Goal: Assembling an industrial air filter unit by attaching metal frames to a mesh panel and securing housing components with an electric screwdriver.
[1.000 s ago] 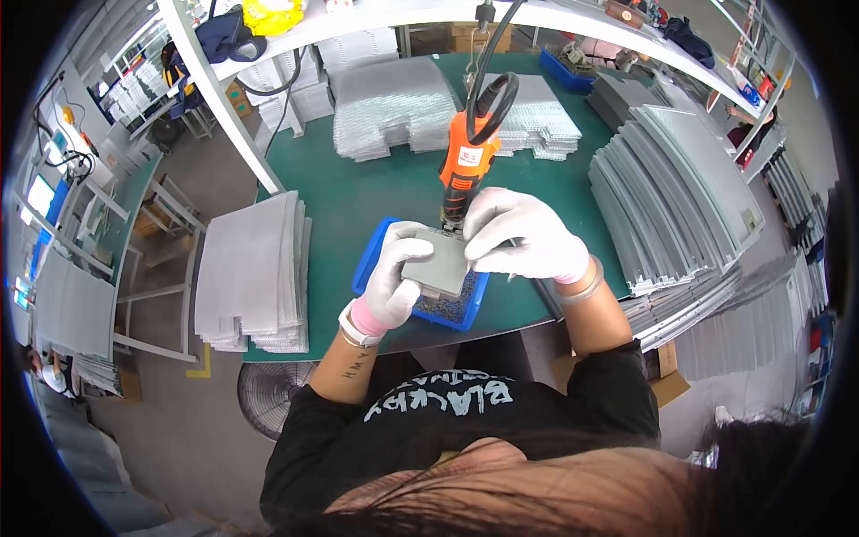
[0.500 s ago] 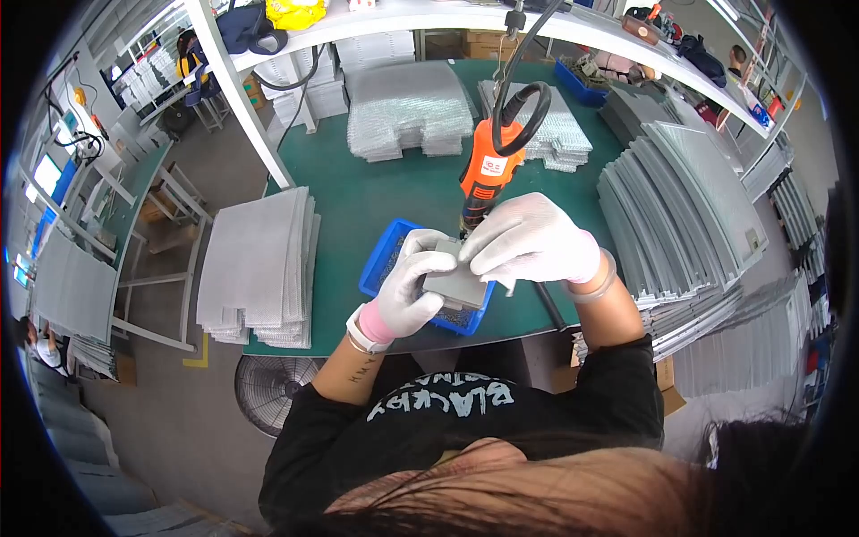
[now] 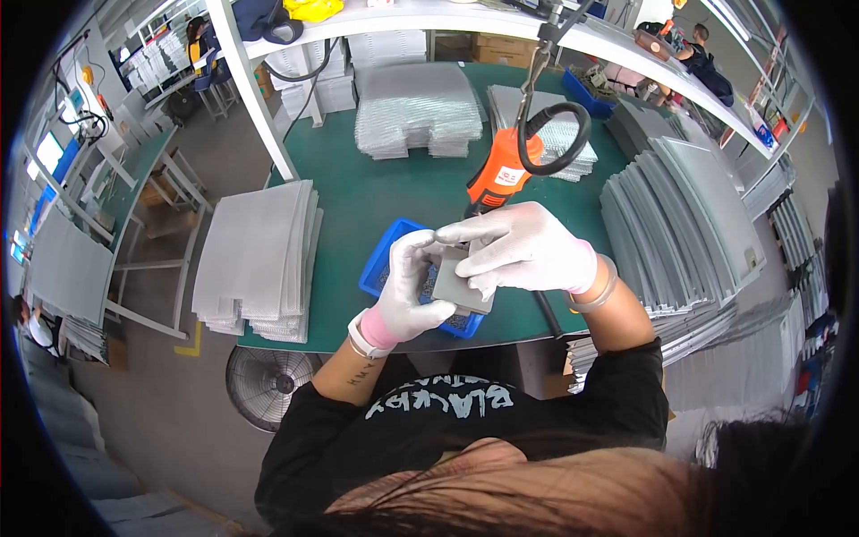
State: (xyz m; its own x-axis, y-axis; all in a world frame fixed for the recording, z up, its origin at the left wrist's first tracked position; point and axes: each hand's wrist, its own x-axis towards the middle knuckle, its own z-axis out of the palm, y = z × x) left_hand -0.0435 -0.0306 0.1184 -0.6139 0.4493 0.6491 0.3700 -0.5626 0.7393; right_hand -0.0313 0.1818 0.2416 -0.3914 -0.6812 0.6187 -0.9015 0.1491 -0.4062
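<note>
A small grey metal piece (image 3: 458,285) is held between my two white-gloved hands, above the blue bin (image 3: 377,261) of small metal parts. My left hand (image 3: 407,288) grips its left side, thumb below and fingers curled above. My right hand (image 3: 526,251) lies over its upper right side, with the fingers bent onto it and one fingertip meeting the left fingers. Just behind the right hand, an orange power screwdriver (image 3: 503,174) hangs tilted from a chain; the hand hides its tip.
Stacked grey sheet panels (image 3: 255,255) stand at the left of the green table (image 3: 340,192), and more panels (image 3: 671,224) at the right. Bubble-wrapped panels (image 3: 416,107) lie at the back under a white shelf (image 3: 429,20). A dark rod (image 3: 548,313) lies near the front edge.
My right hand's fingers have moved off the screwdriver tip and down over the grey piece, which has turned slightly. My left hand's fingers have opened a little wider. The screwdriver tilts more.
</note>
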